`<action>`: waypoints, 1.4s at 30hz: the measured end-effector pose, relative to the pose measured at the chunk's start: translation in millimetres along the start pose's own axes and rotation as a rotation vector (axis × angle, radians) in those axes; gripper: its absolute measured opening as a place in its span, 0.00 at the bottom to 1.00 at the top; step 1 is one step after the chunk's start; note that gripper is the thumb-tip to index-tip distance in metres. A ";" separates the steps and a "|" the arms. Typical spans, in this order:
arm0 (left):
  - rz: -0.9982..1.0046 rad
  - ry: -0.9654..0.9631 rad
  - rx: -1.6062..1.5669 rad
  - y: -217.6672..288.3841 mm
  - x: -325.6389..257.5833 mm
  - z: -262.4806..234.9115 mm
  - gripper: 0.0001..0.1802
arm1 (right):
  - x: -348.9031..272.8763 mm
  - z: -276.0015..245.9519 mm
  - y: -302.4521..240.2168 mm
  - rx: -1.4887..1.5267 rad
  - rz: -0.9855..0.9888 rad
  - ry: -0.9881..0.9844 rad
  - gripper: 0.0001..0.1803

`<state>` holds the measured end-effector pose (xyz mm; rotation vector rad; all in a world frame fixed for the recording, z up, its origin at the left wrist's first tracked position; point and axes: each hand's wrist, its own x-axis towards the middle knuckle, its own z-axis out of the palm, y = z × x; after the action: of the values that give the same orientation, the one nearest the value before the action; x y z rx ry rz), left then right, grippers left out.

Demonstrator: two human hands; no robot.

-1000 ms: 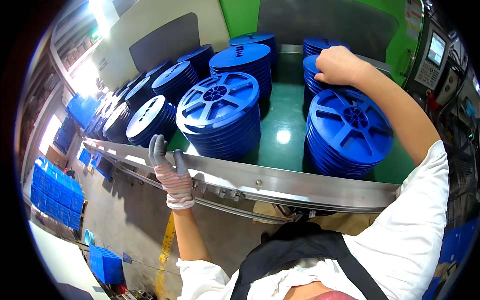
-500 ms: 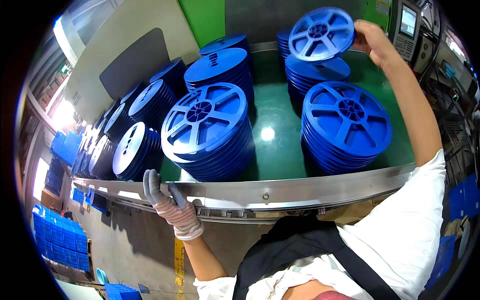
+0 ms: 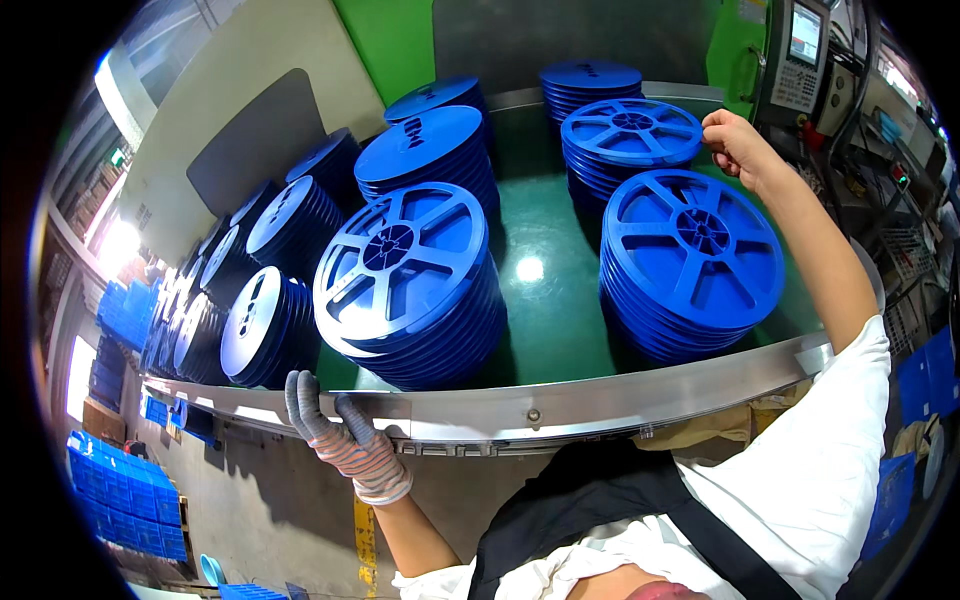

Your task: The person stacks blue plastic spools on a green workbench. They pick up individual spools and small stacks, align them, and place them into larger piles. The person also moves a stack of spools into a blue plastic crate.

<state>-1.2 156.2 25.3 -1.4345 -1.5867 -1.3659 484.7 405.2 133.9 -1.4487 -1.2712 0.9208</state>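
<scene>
My right hand point(image 3: 738, 148) is bare and reaches to the back right, its curled fingers at the rim of a blue spoked plastic reel point(image 3: 632, 122). That reel lies nearly level over a stack of blue discs point(image 3: 600, 182); whether it fully rests there is hard to tell. My left hand point(image 3: 350, 440), in a grey and orange striped glove, is at the table's metal front edge point(image 3: 470, 415) with its fingers apart and nothing in it. Nearest it is a tall stack topped by a spoked blue reel point(image 3: 400, 262). Another spoked reel point(image 3: 692, 240) tops the front right stack.
More blue stacks point(image 3: 420, 145) stand behind, with one at the far right point(image 3: 590, 78). Tilted rows of discs point(image 3: 262, 320) lean at the left. A control panel point(image 3: 800, 60) stands back right. Blue crates point(image 3: 125, 490) are on the floor at the left.
My right hand has lowered the spoked reel from a tilted position above the middle right stack to lie nearly flat over it. My left hand stays at the table edge.
</scene>
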 end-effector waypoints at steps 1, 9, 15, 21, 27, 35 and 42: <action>-0.003 0.002 0.001 -0.7 -0.2 -1.7 0.23 | 4.7 -2.4 -3.4 -0.055 0.007 -0.111 0.06; -0.027 0.004 0.012 3.1 0.9 0.7 0.23 | 65.0 21.1 -67.4 -0.528 -0.599 0.020 0.11; -0.026 -0.022 0.044 5.2 2.3 -1.1 0.24 | 139.3 61.0 -59.9 -1.305 -0.837 -0.266 0.30; -0.025 -0.042 0.070 4.2 2.0 -3.1 0.24 | 114.8 72.6 -63.0 -1.564 -1.122 -0.150 0.08; -0.023 -0.029 0.063 3.1 2.8 -0.5 0.24 | 143.1 25.3 -85.3 -1.100 -1.227 0.479 0.10; -0.012 -0.039 0.062 4.9 3.3 -2.5 0.23 | 164.9 39.8 -60.9 0.433 -0.211 -0.002 0.07; -0.056 -0.043 0.062 9.1 1.7 -3.2 0.23 | 158.2 46.7 -36.5 0.302 0.110 -0.088 0.14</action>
<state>6.5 152.8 30.5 -1.4006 -1.6939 -1.3133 458.0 568.8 166.0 -1.2595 -1.0690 1.2061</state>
